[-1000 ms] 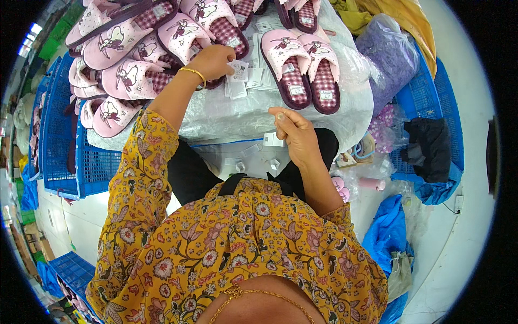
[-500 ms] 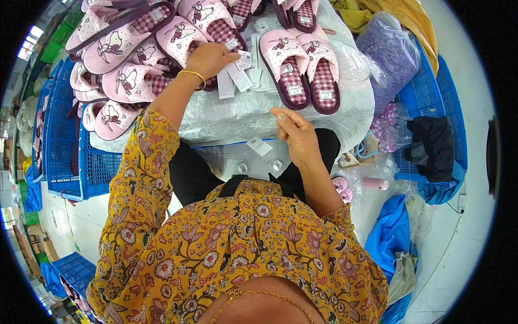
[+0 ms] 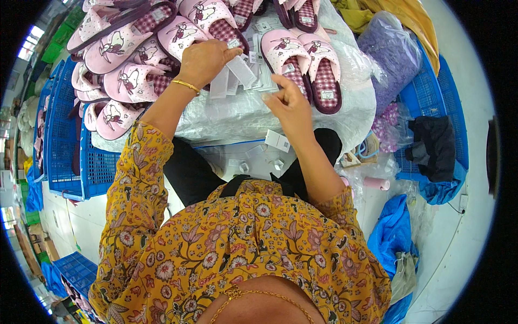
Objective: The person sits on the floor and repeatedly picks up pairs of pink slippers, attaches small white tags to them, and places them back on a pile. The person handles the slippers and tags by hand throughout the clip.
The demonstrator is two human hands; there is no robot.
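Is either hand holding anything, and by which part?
The left hand seems to pinch white tags by their upper ends. Whether the white card below the right hand hangs from it cannot be told.

From here I see a pale floor (image 3: 85, 227) at the lower left of the frame, marked with thin lines. Blue mesh-sided crates (image 3: 63, 154) stand along the left, with green crates (image 3: 53, 52) at the upper left, where bright light (image 3: 35, 33) shows near the curved edge.

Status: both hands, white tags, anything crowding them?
Left hand at white tags, grip unclear. Right hand near pink slipper pair, hold unclear. Slipper pile crowds left hand.
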